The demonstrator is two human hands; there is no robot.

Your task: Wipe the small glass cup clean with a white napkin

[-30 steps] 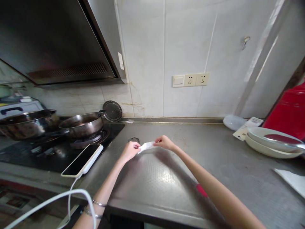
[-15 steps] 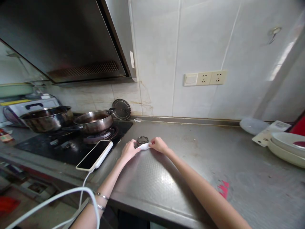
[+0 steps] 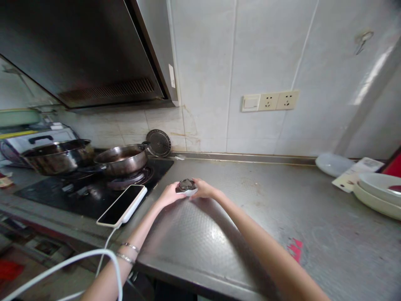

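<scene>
Small dark round dish point(image 3: 186, 184): stood on the metal countertop point(image 3: 247, 225), just right of the stove, between your two hands. White paper strip point(image 3: 189, 193) lay along the dish's near side, bowed toward you. Your left hand point(image 3: 170, 195) was clamped on the strip's left end, thumb on the near side; your right hand point(image 3: 203, 189) was clamped on its right end. Whether your fingers also touched the dish: cannot tell. Two bracelets point(image 3: 125, 258) circled your left wrist.

Left of the hands, a smartphone point(image 3: 120, 205) lay screen up, slanted, white cable point(image 3: 108, 241) at its near end. Beyond it, on the black gas stove point(image 3: 37, 192), you had a steel saucepan point(image 3: 123, 159) and, farther left, a larger steel pot point(image 3: 58, 159). Well to your right sat stacked pale bowls point(image 3: 376, 200). Wall sockets point(image 3: 278, 100) faced you above the countertop.
</scene>
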